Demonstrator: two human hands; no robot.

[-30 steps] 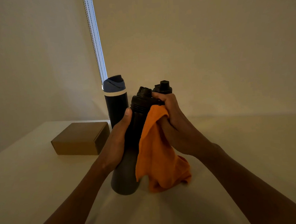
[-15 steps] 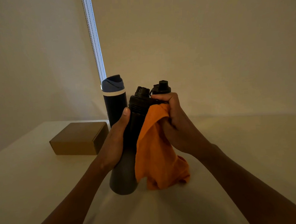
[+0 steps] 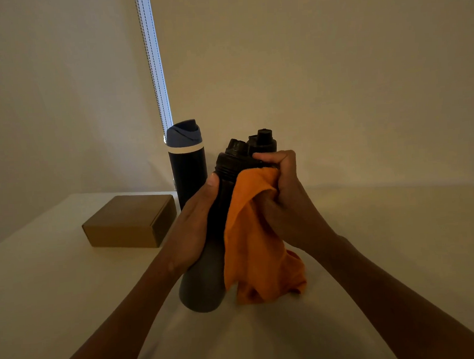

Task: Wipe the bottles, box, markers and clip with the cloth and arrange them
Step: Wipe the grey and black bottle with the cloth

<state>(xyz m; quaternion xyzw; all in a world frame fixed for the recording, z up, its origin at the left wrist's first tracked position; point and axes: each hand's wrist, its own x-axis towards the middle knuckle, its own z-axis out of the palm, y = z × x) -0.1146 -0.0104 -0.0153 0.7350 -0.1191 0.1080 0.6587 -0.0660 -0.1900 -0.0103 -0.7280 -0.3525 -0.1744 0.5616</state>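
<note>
Head camera: we see the left hand (image 3: 194, 226) wrapped around the middle of a dark grey bottle (image 3: 203, 286), with the thumb pointing up toward its black cap. The right hand (image 3: 284, 196) grips the orange cloth (image 3: 254, 247) and presses it against the neck of this bottle. The rest of the cloth hangs down to the surface (image 3: 57, 301). The bottle leans a little, with its base low at the surface. Just behind stand a black-capped bottle (image 3: 264, 141) and a bottle with a blue lid (image 3: 188, 171). A brown box (image 3: 130, 222) lies to the left.
</note>
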